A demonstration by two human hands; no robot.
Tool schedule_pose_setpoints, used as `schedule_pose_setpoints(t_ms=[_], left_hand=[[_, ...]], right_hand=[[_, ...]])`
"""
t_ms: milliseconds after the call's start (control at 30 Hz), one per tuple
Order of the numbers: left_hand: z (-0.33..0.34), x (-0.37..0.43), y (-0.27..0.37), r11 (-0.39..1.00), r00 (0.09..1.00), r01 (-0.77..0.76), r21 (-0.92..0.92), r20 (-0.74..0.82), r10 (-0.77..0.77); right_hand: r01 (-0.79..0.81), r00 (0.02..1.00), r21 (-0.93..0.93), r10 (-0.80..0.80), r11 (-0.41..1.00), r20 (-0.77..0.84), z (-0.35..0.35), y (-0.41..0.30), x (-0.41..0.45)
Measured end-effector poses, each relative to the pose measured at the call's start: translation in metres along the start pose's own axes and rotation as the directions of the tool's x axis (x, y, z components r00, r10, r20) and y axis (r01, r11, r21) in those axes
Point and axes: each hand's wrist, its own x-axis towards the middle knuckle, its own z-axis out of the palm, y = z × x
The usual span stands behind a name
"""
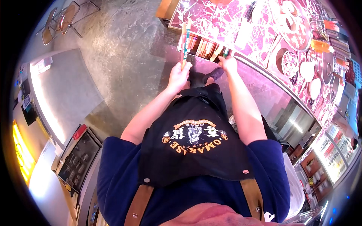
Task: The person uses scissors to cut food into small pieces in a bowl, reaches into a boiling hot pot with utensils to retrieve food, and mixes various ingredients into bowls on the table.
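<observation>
My left hand (179,75) is closed around the lower ends of long slim sticks, likely wrapped chopsticks. One has a green-and-white printed wrapper (186,45); a paler stick (183,42) stands beside it. They point away from me, over the left end of an open drawer (187,54) under the table edge. My right hand (228,64) is at the drawer's right end, fingers bent beside a small green item (226,52). Whether it grips that item or the drawer is hard to tell. Several slim packets (205,48) lie in the drawer, with a pale flat piece (216,53) near my right fingers.
The marble-patterned tabletop (209,17) bears a large round plate (292,25), a bowl of food (289,63), an orange bottle (321,46) and white bowls (306,71). Folding chairs (68,18) stand far left. Behind my left side is a dark-topped cart (80,161). A person (343,127) is far right.
</observation>
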Motion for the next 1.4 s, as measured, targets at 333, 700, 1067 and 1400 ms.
schedule_pose_setpoints(t_ms=[333,700,1067,1400], left_hand=[[0.017,-0.003,-0.012,0.92,0.87,0.388,-0.046,0.348,-0.35],[-0.045,-0.03,0.009,0.963,0.972,0.199,0.182,0.091,-0.218],[-0.003,-0.021,0.062,0.986,0.977,0.104,0.129,0.173,-0.126],[0.063,0.09,0.195,0.952,0.842,0.147,0.269,0.47,-0.263]], right_hand=[[-0.074,0.759,0.526,-0.294,0.847,0.581,0.0,-0.032,-0.149],[0.02,0.99,-0.417,0.041,0.909,0.138,0.019,-0.038,0.033],[0.212,0.948,-0.482,-0.298,0.85,-0.109,0.035,0.026,0.075],[0.144,0.98,0.264,-0.175,0.954,0.096,-0.026,0.073,-0.114]])
